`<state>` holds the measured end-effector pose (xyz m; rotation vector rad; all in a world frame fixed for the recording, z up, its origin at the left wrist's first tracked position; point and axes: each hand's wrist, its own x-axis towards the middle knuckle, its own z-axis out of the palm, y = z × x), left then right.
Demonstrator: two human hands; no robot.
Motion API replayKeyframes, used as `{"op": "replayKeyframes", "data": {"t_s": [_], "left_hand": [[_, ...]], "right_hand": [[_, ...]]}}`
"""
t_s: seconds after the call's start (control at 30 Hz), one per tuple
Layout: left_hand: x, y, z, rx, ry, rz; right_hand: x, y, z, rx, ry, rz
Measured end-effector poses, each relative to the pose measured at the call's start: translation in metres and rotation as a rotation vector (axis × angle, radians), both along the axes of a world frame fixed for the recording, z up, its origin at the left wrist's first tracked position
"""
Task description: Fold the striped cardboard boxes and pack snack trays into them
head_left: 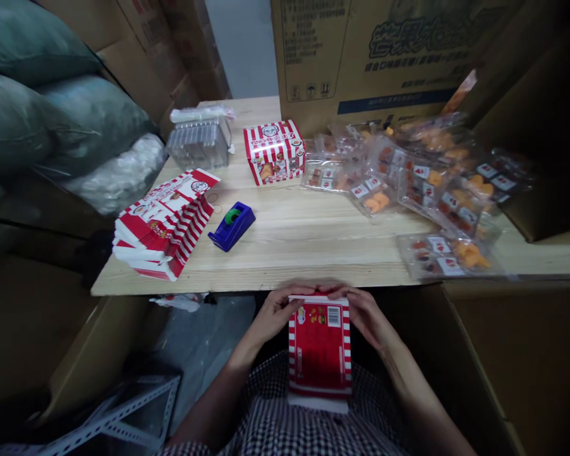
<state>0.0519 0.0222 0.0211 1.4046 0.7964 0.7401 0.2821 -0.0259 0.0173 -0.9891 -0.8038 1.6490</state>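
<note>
A red-and-white striped carton (pixel 319 349) lies against my lap, below the front edge of the wooden table (pixel 313 247). My left hand (pixel 276 314) grips its top left corner with bent fingers. My right hand (pixel 363 313) grips the top right corner the same way. A stack of flat striped cartons (pixel 164 223) lies at the table's left. One made-up striped box (pixel 274 152) stands upright further back. Clear snack packs (pixel 422 190) with red labels and orange contents are spread over the right half.
A blue tape dispenser (pixel 232 225) sits beside the flat stack. A clear plastic container (pixel 198 143) stands at the back left. A large printed cardboard box (pixel 375 57) rises behind the table. Brown boxes (pixel 522 367) flank my seat, and grey sacks (pixel 52 107) pile up left.
</note>
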Motion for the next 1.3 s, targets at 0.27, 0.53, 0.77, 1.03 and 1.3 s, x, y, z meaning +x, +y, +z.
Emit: {"op": "replayKeyframes", "data": {"t_s": [0.27, 0.53, 0.77, 1.03, 1.3], "left_hand": [[-0.006, 0.02, 0.026, -0.06, 0.097, -0.144], [0.006, 0.029, 0.025, -0.047, 0.113, -0.082], [0.01, 0.029, 0.033, 0.023, 0.191, -0.069], [0.004, 0.006, 0.041, 0.117, 0.158, -0.082], [-0.005, -0.003, 0.048, 0.149, 0.172, -0.137]], "right_hand": [[0.01, 0.014, 0.026, -0.024, -0.183, 0.208], [0.015, 0.026, 0.028, -0.096, -0.176, 0.209], [0.019, 0.029, 0.027, -0.06, -0.258, 0.273], [0.017, 0.009, 0.015, 0.022, -0.269, 0.219], [0.026, 0.0, 0.024, 0.201, -0.386, 0.32]]}}
